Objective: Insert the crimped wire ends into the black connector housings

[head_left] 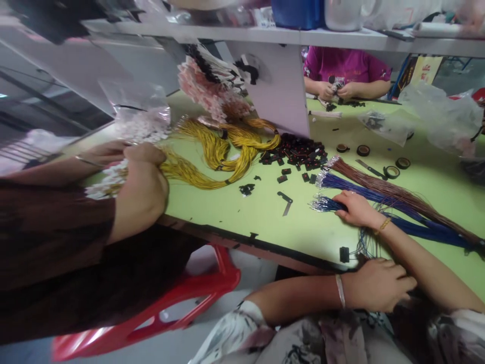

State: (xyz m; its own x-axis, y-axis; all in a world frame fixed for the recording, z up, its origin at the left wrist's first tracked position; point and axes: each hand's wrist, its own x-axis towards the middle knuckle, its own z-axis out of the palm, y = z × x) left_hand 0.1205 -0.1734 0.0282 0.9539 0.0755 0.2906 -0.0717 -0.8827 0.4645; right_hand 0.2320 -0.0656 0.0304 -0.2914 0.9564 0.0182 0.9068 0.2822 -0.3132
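Observation:
My right hand point(356, 208) lies on a bundle of blue wires point(417, 225) on the green table point(265, 212), with its fingertips pinched at the bare silver wire ends. My left hand point(375, 290) is at the table's near edge, palm down and fingers curled. Thin blue wires point(364, 246) hang off the edge just above it, next to a small black connector point(344, 254). What the left hand holds is hidden. A brown wire bundle point(394, 189) lies beside the blue one.
A co-worker's hands point(142, 187) at the left grip yellow wires point(220, 151) with white connectors. A pile of black connectors point(299, 151), tape rolls point(362, 150) and plastic bags point(443, 119) are on the table. Another person point(344, 76) works at the far side. A red stool point(182, 303) stands below.

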